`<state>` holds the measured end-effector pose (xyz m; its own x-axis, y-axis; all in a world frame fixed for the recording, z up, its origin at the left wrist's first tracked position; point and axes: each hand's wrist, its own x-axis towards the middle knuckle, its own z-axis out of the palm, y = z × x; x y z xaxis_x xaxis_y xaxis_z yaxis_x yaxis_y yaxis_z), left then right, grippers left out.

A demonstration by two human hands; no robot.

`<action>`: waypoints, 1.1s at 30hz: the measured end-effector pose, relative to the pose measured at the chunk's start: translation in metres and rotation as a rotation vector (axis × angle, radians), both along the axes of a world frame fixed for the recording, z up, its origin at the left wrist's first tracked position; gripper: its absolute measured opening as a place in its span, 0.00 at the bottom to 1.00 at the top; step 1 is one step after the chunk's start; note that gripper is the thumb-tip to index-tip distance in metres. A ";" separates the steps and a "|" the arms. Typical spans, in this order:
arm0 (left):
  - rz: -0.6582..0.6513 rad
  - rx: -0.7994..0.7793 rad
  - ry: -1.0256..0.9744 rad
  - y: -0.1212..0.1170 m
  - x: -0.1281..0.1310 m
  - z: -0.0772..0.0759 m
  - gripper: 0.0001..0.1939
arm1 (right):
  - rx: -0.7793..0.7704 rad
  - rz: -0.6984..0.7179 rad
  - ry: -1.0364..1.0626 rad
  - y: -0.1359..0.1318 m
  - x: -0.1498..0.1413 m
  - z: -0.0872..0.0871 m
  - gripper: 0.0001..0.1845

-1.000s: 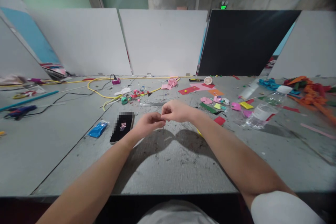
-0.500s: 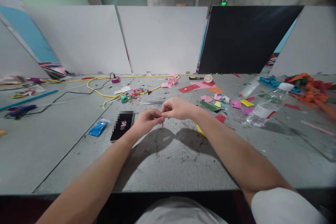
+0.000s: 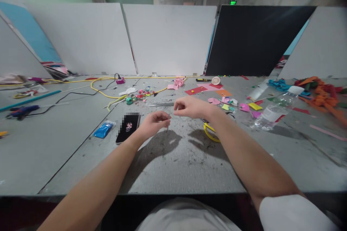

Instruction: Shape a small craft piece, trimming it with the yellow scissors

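My left hand (image 3: 153,123) hovers over the middle of the grey table (image 3: 173,166), fingers pinched on a thin small dark stick that points down from its fingertips. My right hand (image 3: 189,107) is just to its right and a little farther away, lifted off the table, fingers curled in a loose pinch; whether it holds anything I cannot make out. A black phone (image 3: 128,127) lies to the left of my left hand. Yellow-handled scissors (image 3: 210,132) lie under my right forearm.
A blue packet (image 3: 103,129) lies left of the phone. Coloured paper scraps (image 3: 225,103), a clear plastic bottle (image 3: 272,112), a yellow cable (image 3: 108,90) and orange strips (image 3: 322,97) spread across the far half. White and black boards stand along the back.
My hands were joined fingertip to fingertip; now the right hand has pulled away to the right and up. The left hand keeps the small stick. The scissors show under my right arm.
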<state>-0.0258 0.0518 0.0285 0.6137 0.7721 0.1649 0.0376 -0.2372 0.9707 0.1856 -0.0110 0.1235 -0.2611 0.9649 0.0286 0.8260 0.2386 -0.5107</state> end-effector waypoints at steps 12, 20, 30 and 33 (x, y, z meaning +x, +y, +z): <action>0.075 -0.044 -0.075 -0.010 0.006 0.003 0.11 | -0.272 -0.418 -0.459 -0.032 0.072 -0.078 0.17; 0.003 0.000 -0.033 -0.005 0.001 -0.004 0.13 | -0.272 -0.454 -0.370 -0.039 0.084 -0.088 0.26; -0.030 0.130 0.113 0.000 -0.002 -0.003 0.13 | -0.172 -0.479 -0.252 -0.034 0.071 -0.093 0.33; -0.041 0.159 0.111 0.001 -0.002 -0.005 0.13 | -0.178 -0.485 -0.229 -0.034 0.070 -0.094 0.34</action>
<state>-0.0280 0.0528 0.0232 0.6654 0.7155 0.2126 0.1289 -0.3907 0.9114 0.2560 -0.0449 0.0293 0.2327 0.9608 -0.1507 0.9142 -0.2690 -0.3032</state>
